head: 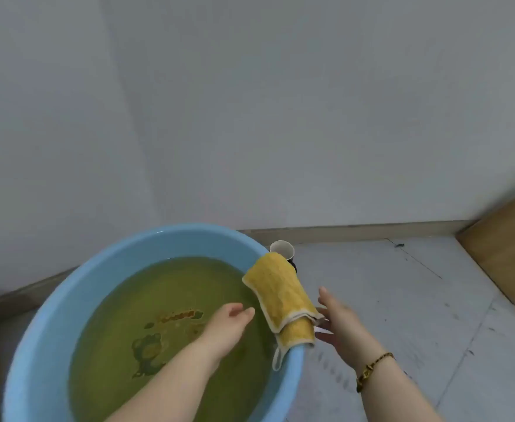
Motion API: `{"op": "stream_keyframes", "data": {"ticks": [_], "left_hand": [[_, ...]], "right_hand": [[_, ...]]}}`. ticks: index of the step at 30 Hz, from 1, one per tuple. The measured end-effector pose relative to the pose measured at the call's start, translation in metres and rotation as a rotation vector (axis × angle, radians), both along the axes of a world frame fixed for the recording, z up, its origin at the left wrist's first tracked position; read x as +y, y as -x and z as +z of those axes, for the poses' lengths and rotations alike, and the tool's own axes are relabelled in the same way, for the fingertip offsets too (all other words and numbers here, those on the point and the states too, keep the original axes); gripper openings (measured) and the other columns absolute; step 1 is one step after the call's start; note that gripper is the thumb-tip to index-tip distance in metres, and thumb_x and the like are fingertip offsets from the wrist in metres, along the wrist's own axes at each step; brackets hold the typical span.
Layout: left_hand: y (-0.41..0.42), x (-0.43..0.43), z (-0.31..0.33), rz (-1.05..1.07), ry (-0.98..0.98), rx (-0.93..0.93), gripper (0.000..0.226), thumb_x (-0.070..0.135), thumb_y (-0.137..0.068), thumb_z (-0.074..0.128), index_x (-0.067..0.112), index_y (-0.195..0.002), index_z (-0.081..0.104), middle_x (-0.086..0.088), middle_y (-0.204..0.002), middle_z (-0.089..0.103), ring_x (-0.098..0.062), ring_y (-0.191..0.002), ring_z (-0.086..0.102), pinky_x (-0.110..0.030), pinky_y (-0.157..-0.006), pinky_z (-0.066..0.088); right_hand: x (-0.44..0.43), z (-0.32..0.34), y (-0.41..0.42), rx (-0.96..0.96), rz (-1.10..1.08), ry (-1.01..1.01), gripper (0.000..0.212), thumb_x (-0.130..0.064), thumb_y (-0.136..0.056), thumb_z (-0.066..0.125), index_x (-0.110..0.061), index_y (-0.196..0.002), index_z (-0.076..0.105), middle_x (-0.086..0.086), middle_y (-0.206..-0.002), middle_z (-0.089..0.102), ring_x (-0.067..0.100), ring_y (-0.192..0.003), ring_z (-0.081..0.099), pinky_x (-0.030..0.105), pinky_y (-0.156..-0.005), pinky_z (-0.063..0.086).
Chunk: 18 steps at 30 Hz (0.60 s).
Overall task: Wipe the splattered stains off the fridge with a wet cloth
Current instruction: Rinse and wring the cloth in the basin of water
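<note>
A yellow cloth (pixel 280 295) with a pale border and a hanging loop is draped over the right rim of a blue basin (pixel 104 269). The basin holds murky yellow-green water. My left hand (pixel 229 322) hovers over the water just left of the cloth, fingers loosely apart and holding nothing. My right hand (pixel 338 324) is outside the basin, right beside the cloth's lower end, fingers spread; its fingertips are close to the cloth but I cannot tell whether they touch it. A beaded bracelet sits on my right wrist. No fridge is in view.
A paper cup (pixel 283 248) stands on the floor behind the basin's rim, by the skirting. A grey wall fills the upper view. A brown cardboard box (pixel 506 251) sits at the right on the grey tiled floor (pixel 402 300).
</note>
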<state>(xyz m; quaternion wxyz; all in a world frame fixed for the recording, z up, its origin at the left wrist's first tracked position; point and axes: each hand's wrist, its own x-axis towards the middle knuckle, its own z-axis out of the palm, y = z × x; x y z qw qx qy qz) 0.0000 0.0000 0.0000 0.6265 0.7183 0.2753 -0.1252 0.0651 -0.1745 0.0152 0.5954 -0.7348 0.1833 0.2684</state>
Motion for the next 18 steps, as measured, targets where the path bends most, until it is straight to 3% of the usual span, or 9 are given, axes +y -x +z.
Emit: {"op": "stream_keyframes", "data": {"ticks": [3, 6, 9, 12, 14, 16, 18], "left_hand": [[-0.012, 0.000, -0.025, 0.002, 0.053, -0.032, 0.050, 0.033, -0.095, 0.044, 0.010, -0.138, 0.033, -0.006, -0.134, 0.046, -0.018, -0.109, 0.050, -0.031, -0.092, 0.043], [-0.015, -0.014, -0.029, 0.003, 0.144, 0.000, 0.052, 0.038, -0.094, 0.043, 0.011, -0.137, 0.033, -0.004, -0.126, 0.048, -0.018, -0.108, 0.050, -0.032, -0.093, 0.042], [-0.014, -0.022, -0.027, 0.029, 0.186, -0.018, 0.050, 0.041, -0.094, 0.041, 0.012, -0.134, 0.039, -0.004, -0.128, 0.051, -0.020, -0.115, 0.050, -0.037, -0.101, 0.039], [-0.016, -0.023, -0.018, 0.048, 0.313, -0.046, 0.035, 0.042, -0.096, 0.034, 0.017, -0.111, 0.053, 0.001, -0.109, 0.059, -0.017, -0.102, 0.055, -0.033, -0.091, 0.041], [-0.015, -0.019, -0.013, 0.109, 0.440, -0.058, 0.042, 0.047, -0.095, 0.032, 0.017, -0.111, 0.057, -0.003, -0.106, 0.064, -0.019, -0.094, 0.060, -0.033, -0.082, 0.047], [-0.009, -0.011, -0.008, 0.146, 0.608, -0.087, 0.052, 0.054, -0.091, 0.031, 0.017, -0.113, 0.060, -0.005, -0.102, 0.070, -0.019, -0.091, 0.065, -0.033, -0.079, 0.050], [0.000, -0.005, 0.004, 0.168, 0.813, -0.134, 0.055, 0.055, -0.090, 0.027, 0.015, -0.098, 0.065, -0.005, -0.086, 0.074, -0.016, -0.076, 0.070, -0.031, -0.072, 0.052]], "right_hand": [[0.009, -0.023, -0.012, 0.103, 0.047, -0.151, 0.052, -0.048, -0.094, 0.036, -0.003, -0.111, 0.055, 0.013, -0.108, 0.062, 0.028, -0.103, 0.057, 0.039, -0.082, 0.049], [0.017, -0.023, -0.016, 0.096, -0.005, -0.201, 0.041, -0.038, -0.090, 0.051, -0.003, -0.109, 0.057, 0.018, -0.107, 0.063, 0.032, -0.101, 0.059, 0.044, -0.090, 0.048], [0.022, -0.002, -0.015, -0.047, 0.005, -0.173, 0.018, -0.019, -0.088, 0.058, -0.005, -0.099, 0.058, 0.012, -0.090, 0.063, 0.023, -0.080, 0.060, 0.032, -0.069, 0.050], [0.034, 0.026, -0.005, -0.255, 0.123, -0.048, 0.016, -0.011, -0.087, 0.058, -0.011, -0.103, 0.057, 0.008, -0.094, 0.061, 0.020, -0.082, 0.058, 0.029, -0.070, 0.048], [0.048, 0.041, 0.009, -0.367, 0.211, -0.068, 0.011, -0.007, -0.088, 0.055, -0.016, -0.094, 0.058, 0.007, -0.092, 0.059, 0.017, -0.079, 0.057, 0.028, -0.071, 0.048], [0.064, 0.054, 0.022, -0.395, 0.236, -0.232, 0.013, -0.005, -0.089, 0.052, -0.017, -0.091, 0.057, 0.005, -0.089, 0.060, 0.014, -0.076, 0.059, 0.025, -0.067, 0.050], [0.071, 0.063, 0.029, -0.333, 0.183, -0.493, 0.014, -0.004, -0.089, 0.047, -0.012, -0.093, 0.058, 0.005, -0.084, 0.064, 0.015, -0.074, 0.062, 0.024, -0.061, 0.054]]}}
